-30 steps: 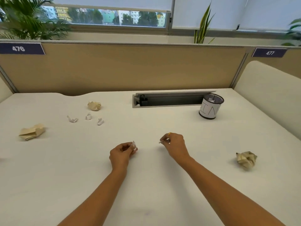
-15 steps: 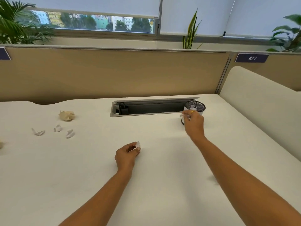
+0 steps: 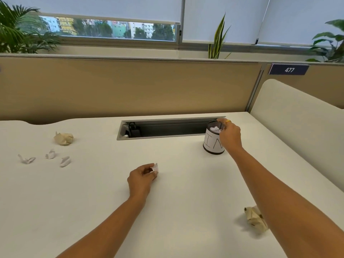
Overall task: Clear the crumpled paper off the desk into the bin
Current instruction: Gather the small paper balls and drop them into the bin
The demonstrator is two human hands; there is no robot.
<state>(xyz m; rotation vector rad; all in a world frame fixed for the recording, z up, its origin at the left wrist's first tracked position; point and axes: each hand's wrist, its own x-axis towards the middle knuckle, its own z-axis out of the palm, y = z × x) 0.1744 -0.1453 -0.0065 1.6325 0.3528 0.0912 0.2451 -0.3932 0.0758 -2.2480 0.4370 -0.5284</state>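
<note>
A small black mesh bin (image 3: pixel 212 146) with a white label stands at the back right of the white desk (image 3: pixel 93 202). My right hand (image 3: pixel 229 135) hangs over its rim, fingers curled down into the opening. White paper (image 3: pixel 215 129) lies in the bin right at the fingertips; whether they still pinch it is unclear. At the desk's middle, my left hand (image 3: pixel 141 178) pinches a small white paper scrap (image 3: pixel 155 167). Still on the desk are a beige paper ball (image 3: pixel 63 138), three white scraps (image 3: pixel 50 154) at the left, and another beige ball (image 3: pixel 255 218) partly hidden under my right forearm.
An open cable tray (image 3: pixel 167 127) is sunk into the desk just left of the bin. A tan partition (image 3: pixel 130 86) closes the back and a cream side panel (image 3: pixel 297 127) closes the right.
My right hand carried its white scrap from the desk's middle up to the bin and now reaches into the opening. My left hand stayed put, holding its scrap. The view has swung rightward.
</note>
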